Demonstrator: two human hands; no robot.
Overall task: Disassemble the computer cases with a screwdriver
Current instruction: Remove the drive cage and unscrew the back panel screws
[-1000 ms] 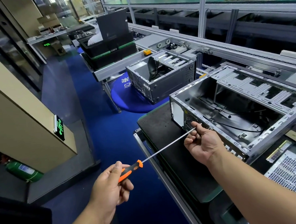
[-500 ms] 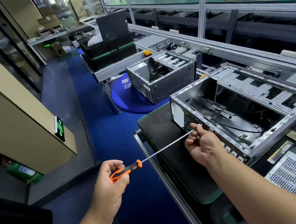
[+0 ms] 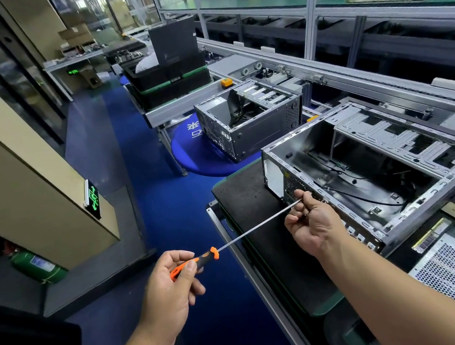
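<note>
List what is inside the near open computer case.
Inside the near computer case: black cables across the floor and a metal drive bracket above. The area under the bracket is dark and hidden.

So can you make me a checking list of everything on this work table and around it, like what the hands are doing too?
Surface: black mat on the workbench, bare at the near corner.
Job's things: open computer case on the mat; long screwdriver with its tip at the case's rear panel.
Clutter: perforated metal panel and a memory stick beside the case.
Hands: left hand grips the orange handle; right hand pinches the shaft near the tip.
Cables: thin black wires inside the case.
Surroundings: second open case on a blue stool, conveyor rails, green extinguisher on the floor.
</note>
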